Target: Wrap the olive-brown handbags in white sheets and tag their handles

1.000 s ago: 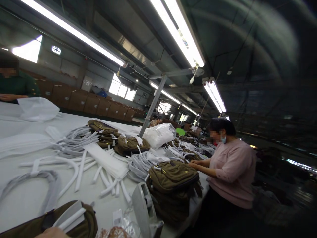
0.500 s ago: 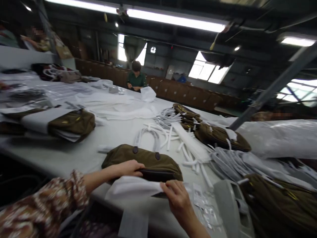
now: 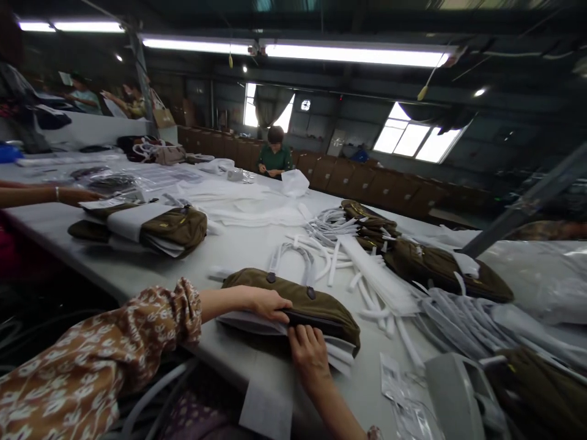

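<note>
An olive-green fabric bag (image 3: 293,294) lies on the white worktop (image 3: 245,250), lower centre of the frame, its grey-wrapped looped handle (image 3: 277,256) toward the top; the left hand (image 3: 268,303) is clamped on the dark opening's upper edge; the right hand (image 3: 310,354) curls over the lower edge, thumb hidden, its grip impossible to tell.

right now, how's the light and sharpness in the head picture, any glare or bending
All in the head view: the long ceiling tube and right-hand window burn out to white; below the table's near edge it's very dark; left hand, right hand and olive bag look fairly clear; the grey post leans, perhaps from camera tilt or wide-angle stretch.
</note>
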Available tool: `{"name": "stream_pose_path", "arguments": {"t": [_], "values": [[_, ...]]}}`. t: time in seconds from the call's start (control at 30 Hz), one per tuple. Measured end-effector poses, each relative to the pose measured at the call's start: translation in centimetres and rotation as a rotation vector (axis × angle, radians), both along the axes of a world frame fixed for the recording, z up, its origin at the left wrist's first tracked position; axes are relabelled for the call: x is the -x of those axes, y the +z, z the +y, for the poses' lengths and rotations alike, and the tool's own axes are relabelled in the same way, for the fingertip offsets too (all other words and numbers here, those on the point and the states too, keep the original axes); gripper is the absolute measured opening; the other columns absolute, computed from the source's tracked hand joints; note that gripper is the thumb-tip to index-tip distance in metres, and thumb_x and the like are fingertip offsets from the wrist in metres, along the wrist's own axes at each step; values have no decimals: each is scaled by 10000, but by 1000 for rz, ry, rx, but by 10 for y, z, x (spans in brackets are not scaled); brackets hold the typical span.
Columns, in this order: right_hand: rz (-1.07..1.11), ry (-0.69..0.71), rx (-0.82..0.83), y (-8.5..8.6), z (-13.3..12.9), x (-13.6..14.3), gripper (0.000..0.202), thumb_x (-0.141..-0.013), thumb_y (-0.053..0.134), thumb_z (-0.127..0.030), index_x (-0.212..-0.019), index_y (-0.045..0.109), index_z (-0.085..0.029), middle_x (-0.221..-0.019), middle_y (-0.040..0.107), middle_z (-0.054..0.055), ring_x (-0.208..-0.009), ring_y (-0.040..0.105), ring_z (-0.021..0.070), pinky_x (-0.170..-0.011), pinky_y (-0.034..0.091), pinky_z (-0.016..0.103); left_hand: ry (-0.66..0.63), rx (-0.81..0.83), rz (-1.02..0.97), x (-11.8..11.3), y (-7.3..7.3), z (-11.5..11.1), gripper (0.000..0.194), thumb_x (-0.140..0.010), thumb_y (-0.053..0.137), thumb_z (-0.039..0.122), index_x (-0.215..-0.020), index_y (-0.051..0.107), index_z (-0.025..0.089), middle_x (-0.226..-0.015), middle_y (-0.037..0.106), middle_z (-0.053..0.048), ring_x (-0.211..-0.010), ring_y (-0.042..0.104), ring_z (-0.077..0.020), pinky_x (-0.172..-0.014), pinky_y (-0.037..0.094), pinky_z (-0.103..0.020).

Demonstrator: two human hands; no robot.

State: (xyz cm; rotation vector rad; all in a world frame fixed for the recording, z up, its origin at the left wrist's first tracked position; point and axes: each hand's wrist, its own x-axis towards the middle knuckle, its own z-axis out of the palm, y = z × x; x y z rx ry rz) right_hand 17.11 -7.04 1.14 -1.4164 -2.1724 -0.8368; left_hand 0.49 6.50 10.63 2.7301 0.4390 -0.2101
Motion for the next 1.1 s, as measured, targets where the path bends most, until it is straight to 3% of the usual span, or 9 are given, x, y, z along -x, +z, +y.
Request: {"name": "stream_pose_path", "arguments": {"t": [0.17,0.3,0.5,0.77,0.83,0.9,0.97,1.03,1.1], "values": [[-11,-15,-8,-14,-4,-1,195,-912,452,-130,-828,624,-171,-761,528,61,-733,439,202,-695,328,355,-17,-165,-51,4,-22,-24,537,-818,611,509,-1183,519,126,-1049,656,-182,-1017,610,-341,-849,453,-408],[-32,5,-22,-21,-7,-7,200,-920,453,-130,-816,619,-171,-724,516,45,-702,438,184,-665,316,338,-66,-312,-85,11,-54,-31,814,-760,699,469,-1394,324,125,-1250,565,-214,-1135,552,-344,-896,438,-411],[15,79,-43,-26,-4,-12,207,-918,448,-106,-812,615,-163,-675,510,31,-657,439,169,-637,317,322,-19,-459,-125,15,-87,-35,728,-878,575,360,-1472,194,180,-1372,468,-223,-1229,482,-351,-928,412,-451],[124,154,8,-30,-9,-21,201,-945,447,-169,-855,627,-169,-677,577,22,-633,512,147,-639,412,282,84,-559,-169,16,-107,-47,558,-917,448,198,-1445,284,279,-1400,443,-217,-1234,484,-353,-965,388,-514],[157,204,41,-19,-16,-30,178,-933,516,-279,-989,636,-159,-781,648,48,-706,575,151,-713,449,294,84,-566,-193,16,-111,-48,550,-921,454,208,-1438,296,310,-1405,436,-221,-1242,473,-367,-961,387,-540],[157,187,94,-5,-19,-41,424,-859,624,-426,-1191,588,-165,-1029,675,111,-935,614,222,-878,442,386,87,-561,-209,16,-113,-50,542,-928,451,224,-1436,295,334,-1413,426,-224,-1246,466,-378,-954,386,-564],[89,110,176,9,-16,-54,675,-738,724,-524,-1305,525,-218,-1267,587,150,-1159,530,327,-992,356,526,92,-546,-210,16,-113,-52,536,-935,445,241,-1439,291,339,-1417,417,-229,-1249,462,-387,-949,382,-582],[-4,79,257,14,-10,-66,711,-694,771,-500,-1315,523,-261,-1341,539,148,-1218,490,348,-1006,339,553,84,-521,-200,17,-110,-54,553,-936,451,250,-1449,269,343,-1434,396,-227,-1268,442,-387,-960,369,-594],[-68,131,285,13,-4,-76,551,-773,736,-372,-1284,554,-275,-1297,584,122,-1169,545,285,-969,407,465,69,-474,-176,19,-104,-53,611,-922,499,308,-1466,224,347,-1467,347,-222,-1300,401,-396,-972,355,-607]]}}
